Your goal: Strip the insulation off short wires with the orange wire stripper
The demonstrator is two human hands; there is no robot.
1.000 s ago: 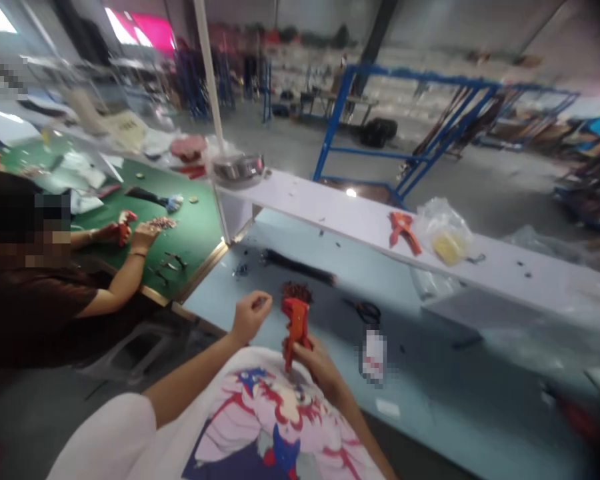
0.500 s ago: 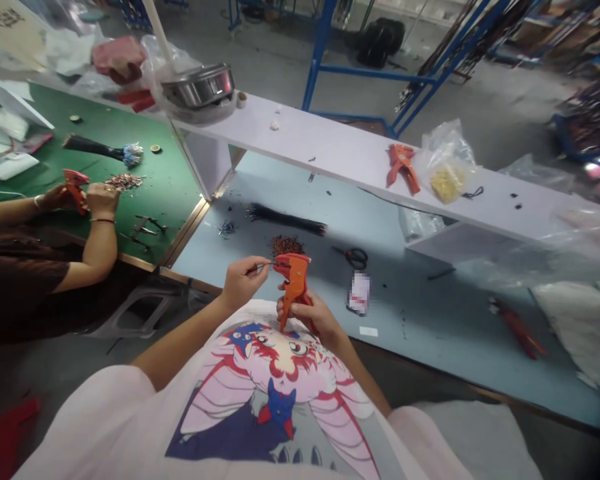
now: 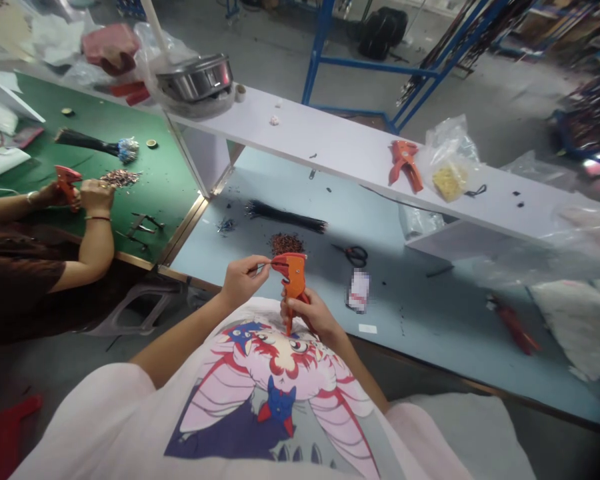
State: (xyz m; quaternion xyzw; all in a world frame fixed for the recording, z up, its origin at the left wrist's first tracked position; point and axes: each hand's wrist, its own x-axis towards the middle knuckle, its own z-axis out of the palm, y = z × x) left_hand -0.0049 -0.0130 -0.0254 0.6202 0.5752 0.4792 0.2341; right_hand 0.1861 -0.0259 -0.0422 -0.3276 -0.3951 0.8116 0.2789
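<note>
My right hand (image 3: 313, 309) is wrapped round the handles of an orange wire stripper (image 3: 296, 275), which stands upright close to my shirt. Pinched in my left hand (image 3: 243, 279) is a thin dark wire (image 3: 258, 268), its end at the red jaws of the stripper. Whether the jaws bite on it I cannot tell. Just beyond the tool lies a pile of small reddish-brown stripped bits (image 3: 287, 243) on the blue table. Behind that pile stretches a bundle of black wires (image 3: 286, 217).
Scissors (image 3: 355, 255) and a blurred white packet (image 3: 359, 291) lie right of the tool. Another orange stripper (image 3: 405, 166) rests on the white shelf (image 3: 340, 139). Red-handled pliers (image 3: 515, 325) lie far right. At the green table (image 3: 45, 100), a co-worker's hands (image 3: 96, 197) hold a similar stripper.
The stripper has tilted slightly, its lower handles shifting a little right. My left hand keeps its pinch on the wire. The whole view has shifted slightly.
</note>
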